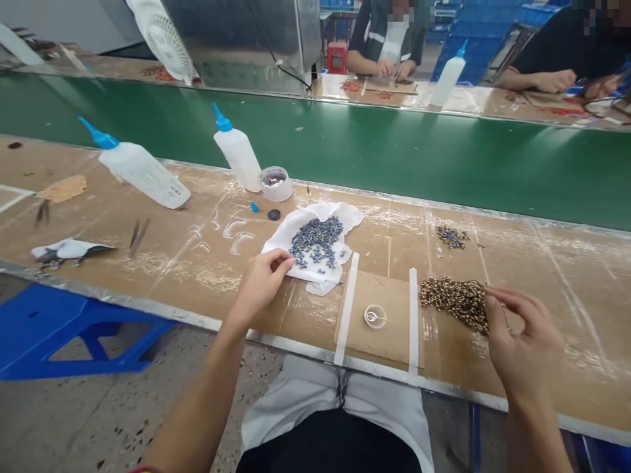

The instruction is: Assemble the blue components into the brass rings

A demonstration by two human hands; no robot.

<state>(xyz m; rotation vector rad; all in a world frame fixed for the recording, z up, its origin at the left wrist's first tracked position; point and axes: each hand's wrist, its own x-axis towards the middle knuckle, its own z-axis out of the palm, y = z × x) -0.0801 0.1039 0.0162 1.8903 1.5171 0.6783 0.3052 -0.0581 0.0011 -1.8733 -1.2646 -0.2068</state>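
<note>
My left hand (263,279) is at the near-left edge of a white paper sheet (352,215), thumb and forefinger pinched together. Whatever sits between those fingertips is too small to make out. On the sheet lies a loose pile of small blue parts with yellowish bits (315,238). My right hand (530,338) reaches to the right end of a heap of small dark-and-gold parts (453,299), its thumb and forefinger closed together; what they pinch is hidden. Between the hands, a small clear cup (374,316) with a thin stick in it rests on a cardboard pad (379,289).
White tape strips (413,315) flank the pad. A smaller pile of parts (451,236) lies farther back. Bottles with blue nozzles (239,154) (145,174), a tape roll (277,185) and tweezers (139,236) are leftward. Beyond the green belt (345,151), two people work.
</note>
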